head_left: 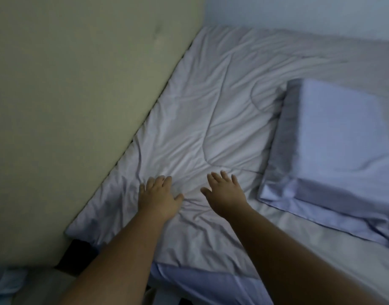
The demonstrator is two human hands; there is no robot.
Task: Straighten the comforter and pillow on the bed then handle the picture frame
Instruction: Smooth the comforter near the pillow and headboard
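Both palms flat and open, gripping nothing: left hand (158, 195) and right hand (225, 192) press the wrinkled comforter (211, 111). Pillow (334, 155) sits just right of my right hand. Push unevenly and I'll probably just bunch creases toward it.

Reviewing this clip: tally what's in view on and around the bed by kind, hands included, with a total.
Comforter: 1
Pillow: 1
Headboard: 1
Hands: 2, left hand, right hand, both open flat on the comforter
Picture frame: 0 in view
Total: 5
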